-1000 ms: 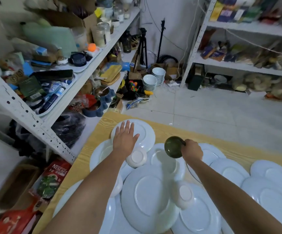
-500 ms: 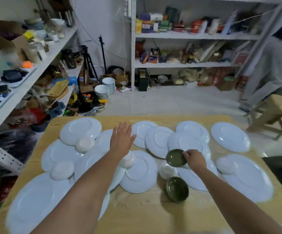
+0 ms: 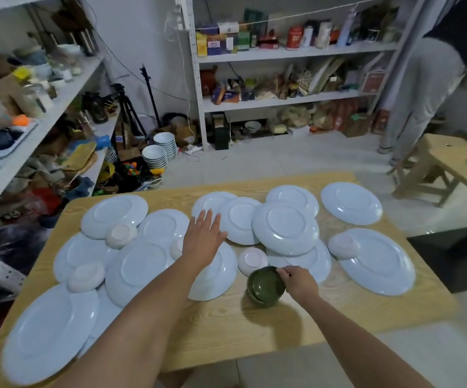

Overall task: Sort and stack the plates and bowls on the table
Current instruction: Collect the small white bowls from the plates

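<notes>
right hand (image 3: pixel 299 282) pinching rim of top green bowl (image 3: pixel 265 285), nested in bottom green bowl (image 3: pixel 263 303), toward front edge of table (image 3: pixel 226 326), left hand (image 3: pixel 204 237) fingers wide over white plates (image 3: pixel 285 228)

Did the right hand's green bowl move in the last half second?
Yes. The held green bowl dropped nearward past the upturned white bowl into the lower green bowl; the right hand pinches its rim.

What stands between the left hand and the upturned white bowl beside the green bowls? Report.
Nothing visible. The left hand hovers open above the plates, and the upturned white bowl sits to its right with its base bare. The green bowls, held by the right hand, lie on its near side.
</notes>
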Motion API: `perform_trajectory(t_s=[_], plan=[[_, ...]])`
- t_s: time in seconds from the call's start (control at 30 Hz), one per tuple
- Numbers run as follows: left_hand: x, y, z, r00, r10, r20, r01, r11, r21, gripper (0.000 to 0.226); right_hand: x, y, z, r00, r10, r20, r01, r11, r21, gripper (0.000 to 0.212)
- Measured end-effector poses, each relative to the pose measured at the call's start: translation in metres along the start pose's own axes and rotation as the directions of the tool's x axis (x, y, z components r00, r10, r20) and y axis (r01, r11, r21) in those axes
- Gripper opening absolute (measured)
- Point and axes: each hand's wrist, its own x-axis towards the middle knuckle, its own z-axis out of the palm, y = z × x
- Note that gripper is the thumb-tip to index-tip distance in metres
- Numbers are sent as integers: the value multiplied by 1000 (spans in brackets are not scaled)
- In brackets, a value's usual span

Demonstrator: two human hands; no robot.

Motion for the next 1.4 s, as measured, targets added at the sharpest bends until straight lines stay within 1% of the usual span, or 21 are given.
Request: perform_trajectory(t_s=[0.13, 0.23, 0.4, 0.53, 0.63, 0.73, 0.83, 0.9, 1.0, 1.1, 1.2, 1.27, 1.4], plan=[[13, 4, 1, 1000, 13, 13, -13, 1000, -8, 61, 2, 5, -7, 997, -37, -62, 27, 989, -146, 44], [27, 16, 2, 999, 49, -2, -50, 998, -29, 61, 6, 14, -18, 991, -67, -114, 34, 961, -275, 51], [48, 47, -2, 994, 109, -17, -109, 994, -28, 62, 19, 41, -48, 981, -91, -173, 8, 904, -427, 45], [61, 78, -8, 988, 155, -18, -155, 988, -8, 62, 29, 72, -80, 966, -82, -244, -35, 898, -439, 43], [77, 109, -18, 987, 160, -32, -159, 987, 13, 62, 44, 98, -109, 954, -111, -278, -19, 904, -427, 41], [92, 150, -24, 993, 110, -39, -110, 994, -6, 62, 62, 127, -142, 946, -155, -284, 12, 894, -448, 43], [109, 200, -32, 998, 29, -55, -30, 999, -17, 64, 85, 163, -182, 956, -209, -206, 70, 844, -532, 50], [117, 235, -38, 997, -44, -60, 41, 998, -53, 65, 101, 186, -216, 958, -236, -164, 106, 820, -562, 53], [122, 284, -47, 986, -160, -49, 156, 985, -74, 65, 117, 213, -267, 956, -275, -99, 180, 821, -543, 55], [131, 343, -59, 966, -248, -68, 241, 965, -100, 65, 127, 240, -313, 935, -347, -77, 255, 807, -533, 56], [150, 405, -74, 964, -262, -51, 252, 956, -146, 64, 143, 265, -359, 928, -367, -59, 290, 814, -504, 57], [166, 435, -81, 960, -273, -56, 262, 952, -157, 63, 157, 276, -382, 925, -377, -47, 306, 811, -498, 57], [206, 460, -91, 933, -351, -76, 337, 929, -154, 63, 201, 287, -418, 902, -431, 16, 374, 762, -528, 58]])
